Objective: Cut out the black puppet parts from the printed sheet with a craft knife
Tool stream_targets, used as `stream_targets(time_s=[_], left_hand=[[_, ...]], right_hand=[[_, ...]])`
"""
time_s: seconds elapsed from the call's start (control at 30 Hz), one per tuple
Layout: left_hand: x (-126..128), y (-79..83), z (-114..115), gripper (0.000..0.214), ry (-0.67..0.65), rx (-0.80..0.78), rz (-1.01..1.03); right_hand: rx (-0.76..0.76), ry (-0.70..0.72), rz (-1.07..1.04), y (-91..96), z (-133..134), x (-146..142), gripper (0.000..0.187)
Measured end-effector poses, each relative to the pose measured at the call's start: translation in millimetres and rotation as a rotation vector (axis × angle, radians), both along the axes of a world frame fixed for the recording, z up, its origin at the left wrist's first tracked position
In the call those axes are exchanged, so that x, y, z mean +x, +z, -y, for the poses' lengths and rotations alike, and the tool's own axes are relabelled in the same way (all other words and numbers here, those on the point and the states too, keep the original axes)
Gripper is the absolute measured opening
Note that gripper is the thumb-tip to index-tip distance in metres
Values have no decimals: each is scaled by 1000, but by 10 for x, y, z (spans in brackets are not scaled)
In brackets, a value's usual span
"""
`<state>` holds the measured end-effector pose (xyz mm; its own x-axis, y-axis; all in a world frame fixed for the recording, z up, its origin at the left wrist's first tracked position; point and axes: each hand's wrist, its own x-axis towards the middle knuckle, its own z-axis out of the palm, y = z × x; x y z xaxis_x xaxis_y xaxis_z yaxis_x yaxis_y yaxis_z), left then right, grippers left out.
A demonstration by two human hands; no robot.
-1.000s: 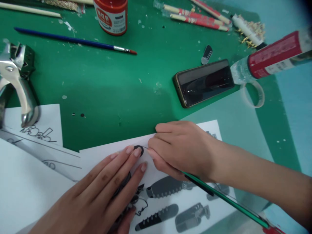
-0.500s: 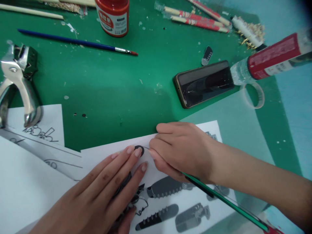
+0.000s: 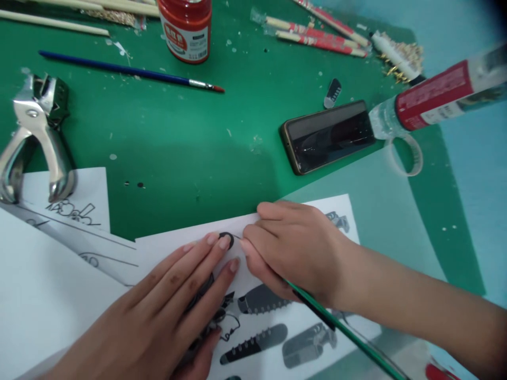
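Note:
My left hand (image 3: 170, 306) lies flat on a white printed sheet (image 3: 253, 264), fingers stretched out. Its fingertips press on a small black round piece or print (image 3: 230, 241), partly covered by them. Just to the right, my right hand (image 3: 289, 248) is closed around a slim green stick-like tool (image 3: 348, 338), which slants down to the lower right. A thin dark line shows between its fingertips and the black round shape; whether this is the tool's tip I cannot tell. Grey and black shapes, such as a bottle-like figure (image 3: 309, 345), are printed on the sheet below my hands.
A hole punch (image 3: 43, 132) and more paper (image 3: 59, 285) lie left. Farther back are a blue paintbrush (image 3: 130, 71), a red paint jar (image 3: 186, 31) and wrapped chopsticks (image 3: 320, 42). A phone (image 3: 330, 137), a bottle (image 3: 431, 97) and a tape roll (image 3: 406, 154) are at right.
The view has shifted slightly, so the table items sit a little differently in frame. My left hand stays pressed flat; the green tool in my right hand has tilted slightly.

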<state>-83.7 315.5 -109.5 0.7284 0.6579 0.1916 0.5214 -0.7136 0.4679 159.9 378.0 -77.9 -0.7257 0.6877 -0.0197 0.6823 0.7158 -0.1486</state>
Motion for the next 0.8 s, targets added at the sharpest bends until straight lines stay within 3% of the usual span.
stream_targets(time_s=[0.07, 0.23, 0.57, 0.8], left_hand=[[-8, 10, -7, 57, -10, 10, 10], [-36, 25, -17, 57, -20, 8, 15], [-18, 23, -23, 55, -12, -5, 27], [-17, 27, -19, 54, -20, 18, 14]], right_hand=[[-43, 53, 29, 43, 74, -50, 30], [-48, -92, -38, 20, 240, -125, 28], [-87, -242, -181, -96, 378, -184, 37], [-88, -194, -201, -106, 377, -168, 36]])
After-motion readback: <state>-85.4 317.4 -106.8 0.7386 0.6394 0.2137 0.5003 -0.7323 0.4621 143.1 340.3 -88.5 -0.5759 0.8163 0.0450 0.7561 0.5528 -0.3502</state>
